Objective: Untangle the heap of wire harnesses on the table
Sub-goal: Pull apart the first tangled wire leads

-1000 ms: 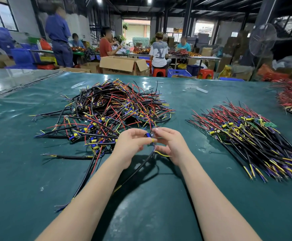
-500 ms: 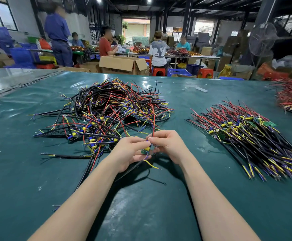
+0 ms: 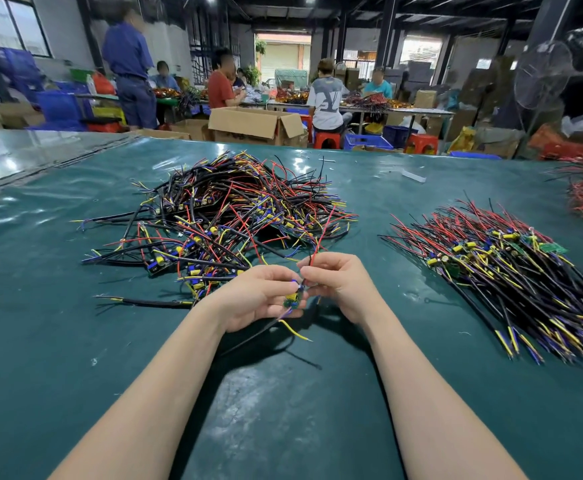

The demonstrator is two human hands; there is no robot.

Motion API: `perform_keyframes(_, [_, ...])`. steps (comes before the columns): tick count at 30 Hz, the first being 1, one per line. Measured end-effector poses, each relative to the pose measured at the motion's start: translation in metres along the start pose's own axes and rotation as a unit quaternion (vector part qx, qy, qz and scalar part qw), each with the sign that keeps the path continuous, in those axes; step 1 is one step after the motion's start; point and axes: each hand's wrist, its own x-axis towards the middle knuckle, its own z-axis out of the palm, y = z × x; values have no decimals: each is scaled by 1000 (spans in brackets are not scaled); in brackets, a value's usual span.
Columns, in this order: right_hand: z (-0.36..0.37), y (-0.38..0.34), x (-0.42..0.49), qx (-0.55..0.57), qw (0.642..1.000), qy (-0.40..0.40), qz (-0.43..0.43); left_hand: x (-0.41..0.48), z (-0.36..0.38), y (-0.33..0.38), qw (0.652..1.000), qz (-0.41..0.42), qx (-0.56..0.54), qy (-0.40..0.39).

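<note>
Though beside the heap (image 3: 220,220), one harness (image 3: 293,300) between pinching left hand (image 3: 257,297) and right hand (image 3: 340,282).

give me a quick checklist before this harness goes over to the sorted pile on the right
1. Left hand grips the harness at its small board: ok.
2. Right hand pinches its red wires: ok.
3. Red wires free of the tangled heap: cannot tell, their tips overlap the heap's near edge.
4. Its yellow and black leads below the hands touch no other wires: ok.
5. Sorted pile lies apart from the heap, with bare table between: ok.
</note>
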Motion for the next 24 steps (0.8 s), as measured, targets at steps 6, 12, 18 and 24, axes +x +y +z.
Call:
perform_keyframes(6, [2,0,2,34,999,-4,-5,3,10,3,999,-16,-30,36])
perform_keyframes(12, [7,1,5,41,995,91,-24,14,17,-2,988,17,73,135])
perform_keyframes(18, [1,-1,3,35,997,62,21,13,17,-13,977,67,141,146])
perform_keyframes(24, [5,1,-1,9,998,-20,61,11,9,-14,974,119,81,174])
